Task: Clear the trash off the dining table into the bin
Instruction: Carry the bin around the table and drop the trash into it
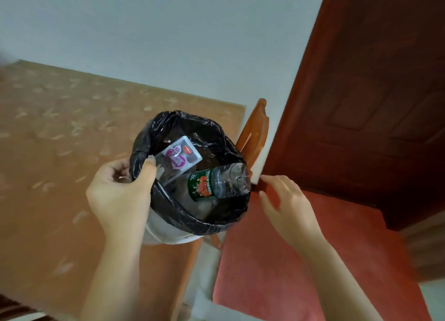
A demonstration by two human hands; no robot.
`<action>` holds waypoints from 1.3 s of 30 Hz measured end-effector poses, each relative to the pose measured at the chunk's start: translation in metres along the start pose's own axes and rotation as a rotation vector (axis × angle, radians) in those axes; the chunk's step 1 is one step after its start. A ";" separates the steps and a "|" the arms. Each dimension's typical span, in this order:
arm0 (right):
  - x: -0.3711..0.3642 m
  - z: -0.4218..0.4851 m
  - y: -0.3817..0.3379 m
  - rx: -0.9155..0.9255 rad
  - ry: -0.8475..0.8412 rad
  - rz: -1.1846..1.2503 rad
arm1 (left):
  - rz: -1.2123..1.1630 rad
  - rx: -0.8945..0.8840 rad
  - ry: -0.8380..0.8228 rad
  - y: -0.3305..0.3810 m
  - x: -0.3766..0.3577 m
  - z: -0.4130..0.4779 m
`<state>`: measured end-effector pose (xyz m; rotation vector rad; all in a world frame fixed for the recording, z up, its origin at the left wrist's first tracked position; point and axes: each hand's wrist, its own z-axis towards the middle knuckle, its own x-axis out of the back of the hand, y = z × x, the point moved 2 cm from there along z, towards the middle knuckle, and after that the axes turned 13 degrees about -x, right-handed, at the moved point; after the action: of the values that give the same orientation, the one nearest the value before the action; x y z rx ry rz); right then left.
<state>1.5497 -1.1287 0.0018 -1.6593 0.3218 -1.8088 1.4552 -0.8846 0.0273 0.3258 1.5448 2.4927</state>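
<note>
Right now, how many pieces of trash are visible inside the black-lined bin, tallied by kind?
Clear plastic bottle with a green and red label: 1
Clear plastic packet with a purple label: 1
Total: 2
Both lie inside the white bin with the black plastic liner; the left hand grips its rim, the right hand is open and empty.

Bin with two bits of trash inside.

I see a white bin (166,231) lined with a black bag (216,137), its rim pinched at my left hand (120,193). Just right of that thumb a clear purple-labelled packet (179,155) leans inside; a clear green-labelled bottle (219,183) lies tilted, base up, just left of my open right hand (286,202).
</note>
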 end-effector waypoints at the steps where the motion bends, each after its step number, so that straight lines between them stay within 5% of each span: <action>1: -0.005 0.009 -0.002 0.017 -0.028 0.000 | 0.012 0.008 0.022 -0.002 -0.001 0.005; 10: -0.063 0.122 -0.020 0.217 -0.189 0.079 | 0.258 0.123 0.178 -0.030 -0.023 0.040; 18: -0.137 0.255 -0.027 0.395 -0.454 0.071 | 0.444 0.155 0.483 -0.044 -0.068 0.052; 24: -0.195 0.325 -0.004 0.256 -0.629 -0.006 | 0.544 0.243 0.637 -0.048 -0.094 0.053; 32: -0.258 0.330 0.018 0.050 -0.875 -0.071 | 0.611 0.214 0.641 -0.032 -0.126 0.053; 39: -0.275 0.316 0.016 0.117 -0.893 -0.143 | 0.546 0.270 0.732 -0.025 -0.128 0.041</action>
<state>1.8519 -0.8969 -0.1733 -2.2354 -0.2957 -0.9815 1.5900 -0.8738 0.0114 -0.1993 2.3406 3.0162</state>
